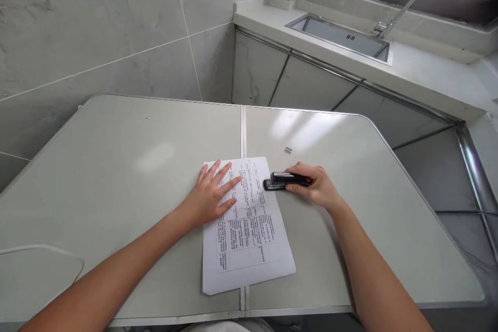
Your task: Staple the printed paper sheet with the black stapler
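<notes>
Printed sheets of paper [249, 238] lie on the table across its centre seam, covered in dark text and table lines. My left hand [213, 194] rests flat on their left upper part, fingers spread. In my right hand [317, 185] is a black stapler [288, 179], gripped from its rear end with the thumb below and fingers above. The stapler's front end reaches the right edge of the paper, with the jaw pointing left; whether the sheet's edge sits between its jaws I cannot tell.
A small strip of staples [288, 150] lies beyond the stapler. The pale folding table [155, 129] has a raised seam down its middle. A white cable [50, 248] curves at the left. Behind stand a counter with a sink [342, 36], a faucet [385, 27] and a tiled wall [116, 21].
</notes>
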`<action>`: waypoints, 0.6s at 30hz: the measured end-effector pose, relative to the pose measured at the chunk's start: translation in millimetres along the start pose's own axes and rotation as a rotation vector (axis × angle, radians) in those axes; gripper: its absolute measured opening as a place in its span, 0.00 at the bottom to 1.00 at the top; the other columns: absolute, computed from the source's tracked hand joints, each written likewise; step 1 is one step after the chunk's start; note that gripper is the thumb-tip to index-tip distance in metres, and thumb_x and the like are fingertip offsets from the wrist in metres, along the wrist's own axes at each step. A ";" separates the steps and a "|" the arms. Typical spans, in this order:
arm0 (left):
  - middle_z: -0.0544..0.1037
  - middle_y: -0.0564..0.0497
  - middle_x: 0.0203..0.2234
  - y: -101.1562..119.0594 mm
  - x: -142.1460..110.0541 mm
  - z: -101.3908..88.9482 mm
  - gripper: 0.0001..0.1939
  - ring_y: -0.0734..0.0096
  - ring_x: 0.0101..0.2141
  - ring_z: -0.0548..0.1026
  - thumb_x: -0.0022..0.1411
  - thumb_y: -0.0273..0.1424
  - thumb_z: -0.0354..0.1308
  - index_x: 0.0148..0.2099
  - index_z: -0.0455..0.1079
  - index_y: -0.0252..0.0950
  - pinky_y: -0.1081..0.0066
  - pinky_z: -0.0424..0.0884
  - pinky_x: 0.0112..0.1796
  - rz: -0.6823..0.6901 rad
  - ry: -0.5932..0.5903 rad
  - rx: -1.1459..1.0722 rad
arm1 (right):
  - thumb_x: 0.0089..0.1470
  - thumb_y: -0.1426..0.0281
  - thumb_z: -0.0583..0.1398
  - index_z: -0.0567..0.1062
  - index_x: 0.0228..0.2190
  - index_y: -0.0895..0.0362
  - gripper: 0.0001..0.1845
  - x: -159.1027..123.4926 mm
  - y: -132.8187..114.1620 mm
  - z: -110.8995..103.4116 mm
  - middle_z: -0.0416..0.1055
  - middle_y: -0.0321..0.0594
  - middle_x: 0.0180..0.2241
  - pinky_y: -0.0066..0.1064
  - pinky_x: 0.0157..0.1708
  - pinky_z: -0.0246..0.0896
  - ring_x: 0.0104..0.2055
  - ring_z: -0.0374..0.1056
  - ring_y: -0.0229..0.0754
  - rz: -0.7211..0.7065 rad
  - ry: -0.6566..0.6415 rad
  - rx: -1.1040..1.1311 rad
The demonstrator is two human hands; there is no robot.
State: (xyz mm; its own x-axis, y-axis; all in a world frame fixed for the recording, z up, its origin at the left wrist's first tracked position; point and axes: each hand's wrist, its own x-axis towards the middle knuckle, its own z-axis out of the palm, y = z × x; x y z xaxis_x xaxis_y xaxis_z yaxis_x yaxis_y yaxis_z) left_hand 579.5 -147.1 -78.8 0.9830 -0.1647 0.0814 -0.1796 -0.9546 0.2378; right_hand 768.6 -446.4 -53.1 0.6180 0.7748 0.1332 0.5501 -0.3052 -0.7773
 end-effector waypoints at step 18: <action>0.55 0.41 0.73 13.4 5.1 3.3 0.23 0.38 0.73 0.47 0.75 0.38 0.51 0.69 0.63 0.49 0.28 0.49 0.64 -0.040 0.026 -0.001 | 0.60 0.57 0.68 0.82 0.43 0.52 0.14 0.9 -18.7 23.7 0.76 0.40 0.33 0.32 0.33 0.63 0.32 0.69 0.41 -0.116 -0.078 0.041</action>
State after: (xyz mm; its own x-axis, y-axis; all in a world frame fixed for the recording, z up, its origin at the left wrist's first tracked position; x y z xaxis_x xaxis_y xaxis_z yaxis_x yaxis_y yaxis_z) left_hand 582.2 -161.6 -78.4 0.9881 -0.1196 0.0966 -0.1399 -0.9600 0.2425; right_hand 745.6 -426.8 -53.1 0.5051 0.8447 0.1770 0.5909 -0.1890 -0.7843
